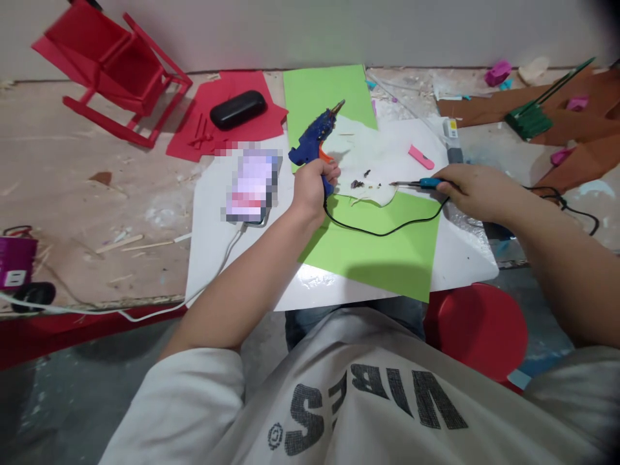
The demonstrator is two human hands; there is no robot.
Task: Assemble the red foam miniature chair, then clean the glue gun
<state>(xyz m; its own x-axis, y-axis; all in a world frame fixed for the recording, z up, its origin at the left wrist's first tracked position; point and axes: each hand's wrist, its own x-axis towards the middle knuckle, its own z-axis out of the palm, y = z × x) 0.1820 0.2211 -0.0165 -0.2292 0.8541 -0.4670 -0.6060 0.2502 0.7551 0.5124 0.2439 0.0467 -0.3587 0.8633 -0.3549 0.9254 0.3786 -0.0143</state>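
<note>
My left hand (312, 187) is wrapped round the handle of a blue glue gun (312, 139), whose metal nozzle points up and away to the right. In my right hand (467, 187) is a blue-handled soldering iron (421, 183), held level with its thin metal tip pointing left. The tip is over a pale, irregular sheet (349, 145), close to several small dark lumps (357, 184). Beneath that sheet lies green card (372, 248) on a white board (242, 284). A black cord (382, 234) hangs in a curve between the two hands.
A phone (252, 184) with a white cable lies left of my left hand. Beyond it are a black case (238, 110) on red card (264, 84) and a red model rocking chair (121, 71). A pink piece (420, 157) and brown card (484, 106) lie right. A red stool (477, 329) stands below.
</note>
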